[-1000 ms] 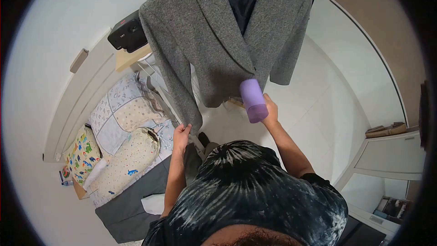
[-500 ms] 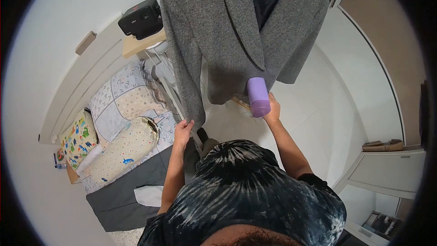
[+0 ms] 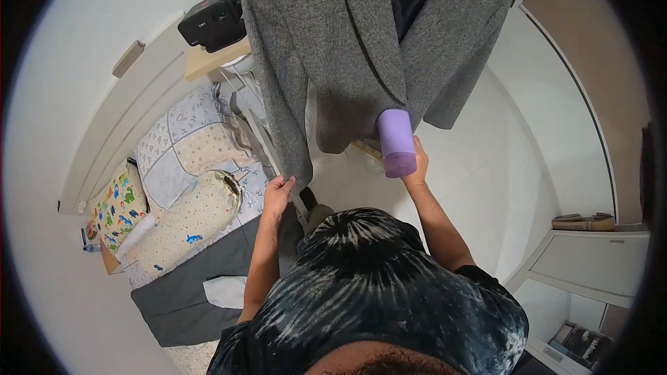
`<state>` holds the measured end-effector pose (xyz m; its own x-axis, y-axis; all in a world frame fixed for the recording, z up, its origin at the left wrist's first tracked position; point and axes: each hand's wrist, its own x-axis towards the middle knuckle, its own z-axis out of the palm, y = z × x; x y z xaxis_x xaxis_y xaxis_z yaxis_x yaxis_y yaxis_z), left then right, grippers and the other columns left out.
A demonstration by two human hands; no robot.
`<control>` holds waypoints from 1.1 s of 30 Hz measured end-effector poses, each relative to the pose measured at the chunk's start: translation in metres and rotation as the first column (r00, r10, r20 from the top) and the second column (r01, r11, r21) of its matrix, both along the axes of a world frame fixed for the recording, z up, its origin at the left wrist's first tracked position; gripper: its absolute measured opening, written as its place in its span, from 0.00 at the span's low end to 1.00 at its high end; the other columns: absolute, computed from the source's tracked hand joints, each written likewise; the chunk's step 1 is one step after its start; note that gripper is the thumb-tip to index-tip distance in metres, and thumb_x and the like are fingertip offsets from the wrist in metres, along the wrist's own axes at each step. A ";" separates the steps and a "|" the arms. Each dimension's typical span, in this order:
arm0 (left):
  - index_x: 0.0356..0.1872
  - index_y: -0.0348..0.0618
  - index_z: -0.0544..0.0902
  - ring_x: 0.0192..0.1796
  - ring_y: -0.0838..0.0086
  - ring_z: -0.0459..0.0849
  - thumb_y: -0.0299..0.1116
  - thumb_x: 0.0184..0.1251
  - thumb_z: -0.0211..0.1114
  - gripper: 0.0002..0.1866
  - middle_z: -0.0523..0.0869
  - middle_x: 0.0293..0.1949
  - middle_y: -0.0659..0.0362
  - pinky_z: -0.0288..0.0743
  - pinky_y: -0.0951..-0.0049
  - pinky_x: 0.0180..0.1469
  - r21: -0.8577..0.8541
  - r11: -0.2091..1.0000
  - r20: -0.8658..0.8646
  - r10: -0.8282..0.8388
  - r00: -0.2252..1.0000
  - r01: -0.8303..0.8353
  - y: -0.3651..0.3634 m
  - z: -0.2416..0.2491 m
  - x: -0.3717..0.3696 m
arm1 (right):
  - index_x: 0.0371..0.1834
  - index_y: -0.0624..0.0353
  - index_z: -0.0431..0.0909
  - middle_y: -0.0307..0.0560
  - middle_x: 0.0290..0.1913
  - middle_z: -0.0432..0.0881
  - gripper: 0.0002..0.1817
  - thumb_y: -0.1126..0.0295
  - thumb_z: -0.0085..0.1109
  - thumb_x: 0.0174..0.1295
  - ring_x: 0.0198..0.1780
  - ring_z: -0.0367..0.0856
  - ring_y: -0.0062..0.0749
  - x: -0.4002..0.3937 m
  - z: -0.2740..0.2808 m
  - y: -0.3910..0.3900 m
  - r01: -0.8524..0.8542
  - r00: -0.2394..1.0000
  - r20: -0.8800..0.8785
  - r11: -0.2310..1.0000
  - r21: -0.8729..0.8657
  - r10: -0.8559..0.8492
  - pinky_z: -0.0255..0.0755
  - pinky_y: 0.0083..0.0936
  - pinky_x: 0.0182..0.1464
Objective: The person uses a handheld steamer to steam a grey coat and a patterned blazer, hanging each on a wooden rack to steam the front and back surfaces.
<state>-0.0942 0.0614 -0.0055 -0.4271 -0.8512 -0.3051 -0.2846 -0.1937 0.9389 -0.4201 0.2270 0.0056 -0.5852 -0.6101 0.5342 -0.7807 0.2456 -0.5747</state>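
Fingers (image 3: pixel 290 180) of 1 hand (image 3: pixel 276 196) pinch the gray jacket's (image 3: pixel 326 48) cuff (image 3: pixel 297 175).

Jacket (image 3: pixel 347 48), upper center: coarse, matt woven cloth, flecked grey, with smooth dark lining. Cylinder (image 3: pixel 397 140), right of center: smooth plastic-looking surface, lilac with a translucent-looking purple end. Shelf (image 3: pixel 212 60), upper left: pale, wood-look board. Box-shaped device (image 3: pixel 212 19) above it: dark, plastic-looking casing. Pillows (image 3: pixel 201 135), left: printed cloth. Floor (image 3: pixel 479 180): smooth, faintly glossy.
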 end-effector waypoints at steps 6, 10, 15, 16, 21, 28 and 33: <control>0.19 0.46 0.71 0.24 0.88 0.59 0.32 0.69 0.65 0.17 0.64 0.20 0.75 0.51 0.77 0.26 -0.012 1.000 0.028 -0.008 1.000 0.008 -0.006 -0.012 0.003 | 0.39 0.57 0.82 0.46 0.39 0.82 0.10 0.72 0.64 0.53 0.38 0.84 0.41 -0.011 0.001 -0.020 -0.048 0.961 0.239 0.935 -0.350 0.139 0.78 0.31 0.37; 0.18 0.46 0.69 0.24 0.87 0.59 0.32 0.69 0.66 0.19 0.64 0.20 0.75 0.51 0.77 0.26 -0.027 0.999 0.014 -0.019 1.000 0.019 -0.005 -0.011 -0.002 | 0.40 0.56 0.82 0.46 0.38 0.82 0.11 0.69 0.66 0.52 0.38 0.84 0.42 -0.015 -0.013 -0.016 -0.048 0.982 0.166 0.968 -0.244 0.090 0.78 0.32 0.38; 0.22 0.44 0.75 0.24 0.87 0.61 0.32 0.69 0.65 0.14 0.67 0.20 0.74 0.53 0.77 0.26 -0.017 1.000 0.029 -0.023 0.999 0.024 -0.006 -0.016 0.003 | 0.39 0.54 0.81 0.47 0.38 0.81 0.13 0.65 0.66 0.51 0.39 0.83 0.46 -0.014 -0.038 -0.006 -0.030 0.998 0.050 0.994 0.105 0.025 0.78 0.37 0.40; 0.23 0.43 0.78 0.24 0.87 0.61 0.31 0.69 0.65 0.13 0.68 0.20 0.74 0.54 0.78 0.26 -0.029 0.999 0.035 -0.033 0.999 0.034 -0.007 -0.023 0.006 | 0.39 0.53 0.81 0.48 0.38 0.81 0.13 0.64 0.65 0.51 0.40 0.82 0.47 -0.015 -0.054 -0.005 -0.025 0.999 0.033 0.976 0.218 0.019 0.78 0.39 0.41; 0.28 0.41 0.81 0.26 0.87 0.64 0.31 0.69 0.64 0.09 0.72 0.22 0.73 0.57 0.78 0.28 0.012 0.999 0.013 -0.034 0.999 0.034 0.004 0.015 -0.001 | 0.39 0.55 0.80 0.50 0.39 0.83 0.12 0.63 0.64 0.53 0.43 0.83 0.49 -0.008 -0.088 0.001 0.053 0.976 0.176 0.926 0.373 -0.126 0.78 0.41 0.44; 0.33 0.39 0.83 0.29 0.86 0.69 0.30 0.69 0.64 0.07 0.79 0.26 0.71 0.63 0.79 0.32 0.042 0.998 0.054 -0.054 0.997 0.052 -0.006 -0.008 0.009 | 0.42 0.57 0.81 0.53 0.45 0.85 0.17 0.60 0.66 0.53 0.45 0.84 0.50 -0.022 -0.121 0.030 0.077 0.899 0.390 0.947 0.311 -0.201 0.78 0.38 0.45; 0.31 0.38 0.82 0.28 0.86 0.67 0.31 0.69 0.65 0.08 0.76 0.24 0.72 0.61 0.79 0.31 0.027 0.998 -0.015 -0.049 0.999 0.049 -0.010 -0.020 0.006 | 0.47 0.60 0.80 0.52 0.46 0.84 0.18 0.62 0.65 0.57 0.48 0.83 0.45 -0.041 -0.114 0.042 0.111 0.960 0.237 0.979 0.170 -0.150 0.76 0.39 0.50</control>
